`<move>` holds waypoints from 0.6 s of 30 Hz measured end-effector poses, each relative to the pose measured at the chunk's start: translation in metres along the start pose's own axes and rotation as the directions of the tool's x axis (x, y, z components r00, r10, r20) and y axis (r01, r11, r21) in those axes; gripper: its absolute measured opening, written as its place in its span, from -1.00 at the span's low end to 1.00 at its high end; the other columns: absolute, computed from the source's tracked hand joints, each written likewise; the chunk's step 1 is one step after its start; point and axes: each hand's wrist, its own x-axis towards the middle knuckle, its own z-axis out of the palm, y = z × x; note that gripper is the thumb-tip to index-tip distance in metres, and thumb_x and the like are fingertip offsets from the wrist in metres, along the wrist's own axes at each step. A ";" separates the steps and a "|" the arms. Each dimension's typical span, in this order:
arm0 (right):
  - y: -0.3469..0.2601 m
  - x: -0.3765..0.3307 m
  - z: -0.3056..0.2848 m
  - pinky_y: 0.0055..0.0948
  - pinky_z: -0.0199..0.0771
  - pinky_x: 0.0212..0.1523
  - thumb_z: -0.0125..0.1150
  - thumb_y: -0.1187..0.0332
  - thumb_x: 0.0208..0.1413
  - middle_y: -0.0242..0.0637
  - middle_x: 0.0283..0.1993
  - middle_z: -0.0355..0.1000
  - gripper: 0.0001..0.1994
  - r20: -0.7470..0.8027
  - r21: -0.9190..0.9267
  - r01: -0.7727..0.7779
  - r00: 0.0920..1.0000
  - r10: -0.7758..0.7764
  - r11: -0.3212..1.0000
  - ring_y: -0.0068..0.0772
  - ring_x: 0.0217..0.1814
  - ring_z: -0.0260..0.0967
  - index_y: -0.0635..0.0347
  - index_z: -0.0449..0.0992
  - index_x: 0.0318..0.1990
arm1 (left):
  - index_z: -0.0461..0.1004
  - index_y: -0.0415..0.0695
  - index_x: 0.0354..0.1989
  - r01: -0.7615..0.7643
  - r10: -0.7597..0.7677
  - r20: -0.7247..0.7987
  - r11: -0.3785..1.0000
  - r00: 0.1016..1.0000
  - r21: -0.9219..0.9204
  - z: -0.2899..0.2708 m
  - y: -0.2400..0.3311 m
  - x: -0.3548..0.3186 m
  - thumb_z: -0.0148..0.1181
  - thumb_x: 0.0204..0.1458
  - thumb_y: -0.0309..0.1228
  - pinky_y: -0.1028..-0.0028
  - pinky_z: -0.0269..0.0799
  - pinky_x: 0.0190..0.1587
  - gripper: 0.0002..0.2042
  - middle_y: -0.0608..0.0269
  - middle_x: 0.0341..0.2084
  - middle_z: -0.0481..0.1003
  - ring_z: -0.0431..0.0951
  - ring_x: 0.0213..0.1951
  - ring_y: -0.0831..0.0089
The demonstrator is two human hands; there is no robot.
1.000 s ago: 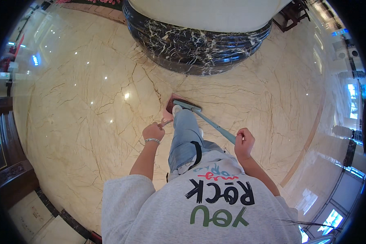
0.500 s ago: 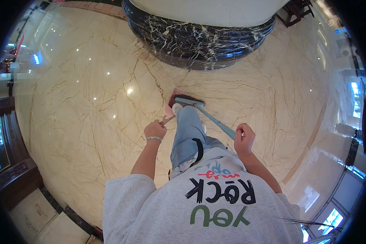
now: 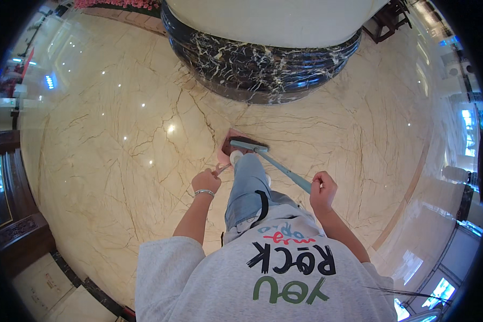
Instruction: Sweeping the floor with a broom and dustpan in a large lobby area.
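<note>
With fingers wrapped round its blue-green handle, my right hand holds a broom. The broom's dark bristles lie at the open side of a pink dustpan, which rests on the marble floor just ahead of my shoe. My left hand, with a bracelet at the wrist, is closed on the dustpan's thin handle. One white shoe is right beside the pan. What lies inside the pan is too small to make out.
A round black marble base with white veins stands ahead, under a white column. Pink flowers are at the far left. Dark wooden furniture stands at the left edge, and a dark wooden stand at the far right.
The whole view has tilted a little upward, so the floor, pan and base sit lower in it. The broom head has shifted slightly relative to the pan. Both hands keep their hold.
</note>
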 end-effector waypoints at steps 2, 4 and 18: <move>0.001 0.002 0.001 -0.49 0.15 -0.68 -0.14 0.58 -0.31 -0.19 -0.71 0.20 -0.96 -0.007 0.010 0.011 1.000 -0.011 1.000 -0.32 -0.70 0.17 0.28 0.26 -0.65 | 0.40 -0.14 -0.61 0.014 -0.014 0.028 1.000 1.000 0.014 -0.002 0.003 0.003 -0.02 -0.26 -0.29 0.30 0.32 -0.49 -0.82 0.06 -0.68 0.42 0.44 -0.55 0.20; 0.001 0.004 0.001 -0.48 0.16 -0.68 -0.14 0.57 -0.31 -0.19 -0.71 0.20 -0.96 -0.010 0.017 0.001 1.000 -0.001 1.000 -0.32 -0.70 0.17 0.28 0.26 -0.64 | 0.41 -0.14 -0.60 0.010 -0.010 0.028 1.000 1.000 0.009 -0.002 0.002 0.003 -0.01 -0.26 -0.29 0.30 0.32 -0.49 -0.82 0.07 -0.68 0.42 0.44 -0.55 0.21; 0.002 0.012 0.002 -0.46 0.15 -0.68 -0.13 0.56 -0.30 -0.18 -0.73 0.19 -0.97 -0.038 -0.027 -0.074 0.997 0.073 0.997 -0.30 -0.71 0.17 0.27 0.26 -0.65 | 0.42 -0.13 -0.57 0.016 -0.017 0.057 1.000 0.998 0.004 0.003 -0.001 0.003 -0.01 -0.25 -0.26 0.32 0.33 -0.47 -0.80 0.07 -0.65 0.43 0.45 -0.52 0.23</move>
